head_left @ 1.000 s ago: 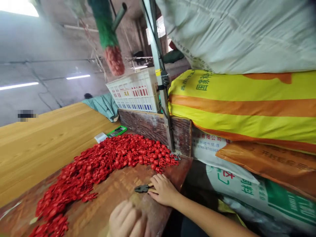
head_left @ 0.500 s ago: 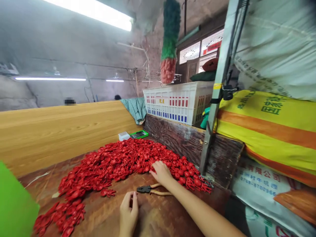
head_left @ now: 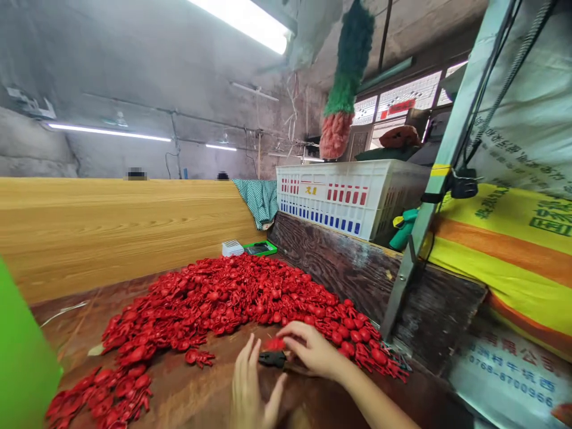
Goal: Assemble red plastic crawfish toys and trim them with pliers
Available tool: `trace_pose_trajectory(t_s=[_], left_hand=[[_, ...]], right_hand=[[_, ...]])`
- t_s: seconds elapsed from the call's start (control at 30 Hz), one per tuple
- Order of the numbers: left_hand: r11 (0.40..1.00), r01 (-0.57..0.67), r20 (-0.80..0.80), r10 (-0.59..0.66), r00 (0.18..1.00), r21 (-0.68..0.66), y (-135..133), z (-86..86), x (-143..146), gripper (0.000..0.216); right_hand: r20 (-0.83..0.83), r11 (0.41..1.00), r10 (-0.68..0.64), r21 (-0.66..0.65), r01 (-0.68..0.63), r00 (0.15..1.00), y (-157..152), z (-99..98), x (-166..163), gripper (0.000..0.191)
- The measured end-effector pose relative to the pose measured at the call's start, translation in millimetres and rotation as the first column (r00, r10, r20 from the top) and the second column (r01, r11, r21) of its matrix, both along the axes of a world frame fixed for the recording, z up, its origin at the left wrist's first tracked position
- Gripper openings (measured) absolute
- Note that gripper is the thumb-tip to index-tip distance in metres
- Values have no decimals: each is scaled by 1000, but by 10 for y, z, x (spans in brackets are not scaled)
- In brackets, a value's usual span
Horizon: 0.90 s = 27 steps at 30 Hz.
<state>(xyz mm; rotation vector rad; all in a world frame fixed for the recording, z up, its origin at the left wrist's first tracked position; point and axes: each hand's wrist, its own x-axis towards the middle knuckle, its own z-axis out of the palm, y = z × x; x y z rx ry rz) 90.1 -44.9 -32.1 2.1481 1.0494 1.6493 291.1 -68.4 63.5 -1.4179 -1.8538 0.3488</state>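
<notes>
A large heap of small red plastic pieces point(head_left: 241, 292), with round bodies and thin leg-like prongs, spreads over the brown tabletop point(head_left: 187, 393). My right hand point(head_left: 313, 351) pinches one red plastic piece point(head_left: 273, 344), blurred by motion, in front of the heap. Facing it from the left is my left hand point(head_left: 252, 384), thumb and fingers apart, holding nothing. Between the two hands lie pliers point(head_left: 272, 358) with dark jaws; their handles are mostly hidden under my right hand. One small cluster of red pieces point(head_left: 199, 357) sits apart in front of the heap.
Behind the heap are a small white block point(head_left: 233, 248) and a green-edged tray point(head_left: 268, 250). A yellow wood panel point(head_left: 120, 232) borders the left, a dark board point(head_left: 322, 253) the right. A metal post point(head_left: 415, 256) stands before stacked sacks point(head_left: 513, 238). A white crate point(head_left: 330, 199) rests above.
My right hand has drawn back from the heap toward my left hand with a red piece. My left hand has opened and moved right. The camera view has shifted left.
</notes>
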Motion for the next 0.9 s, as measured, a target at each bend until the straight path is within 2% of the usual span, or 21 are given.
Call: trace_pose_trajectory(t_s=[0.07, 0.13, 0.17, 0.23, 0.27, 0.33, 0.43, 0.53, 0.6, 0.73, 0.8, 0.9], left_hand=[[982, 147, 37, -143, 989, -118, -49, -66, 61, 58], [913, 285, 163, -247, 955, -290, -85, -103, 120, 49], [871, 338, 251, -259, 933, -356, -89, -107, 143, 48], [784, 420, 476, -183, 860, -458, -57, -91, 164, 53], [741, 455, 581, -107, 807, -494, -21, -75, 158, 58], [658, 522, 716, 35, 698, -542, 75, -45, 114, 67], [592, 567, 771, 154, 618, -573, 222, -37, 13, 70], [536, 610, 796, 233, 559, -584, 311, -64, -49, 59], [518, 631, 810, 269, 521, -578, 344, -79, -65, 51], [543, 648, 845, 317, 430, -533, 422, -41, -152, 52], [548, 659, 857, 332, 395, -516, 468, 17, -257, 53], [541, 685, 871, 350, 344, -488, 514, 114, -441, 37]], right_hand=[[-140, 973, 149, -156, -171, 979, -125, 21, -107, 23], [-219, 913, 238, -282, -295, 946, -117, 39, -157, 29], [-179, 901, 246, -321, -293, 953, -64, 45, -150, 31], [21, 916, 203, -357, -183, 979, 121, 52, -65, 31], [159, 934, 149, -346, -87, 976, 235, 51, 7, 31], [327, 944, 73, -326, 40, 942, 462, 29, 175, 28], [477, 933, 30, -329, 147, 878, 690, -70, 369, 21], [569, 919, -38, -303, 253, 822, 771, -208, 367, 31], [594, 907, -84, -287, 309, 800, 798, -270, 278, 35], [569, 893, -153, -270, 360, 808, 852, -193, 116, 19], [506, 905, -163, -264, 333, 847, 854, -58, 93, 19], [325, 940, -88, -286, 187, 941, 812, 146, 74, 27]])
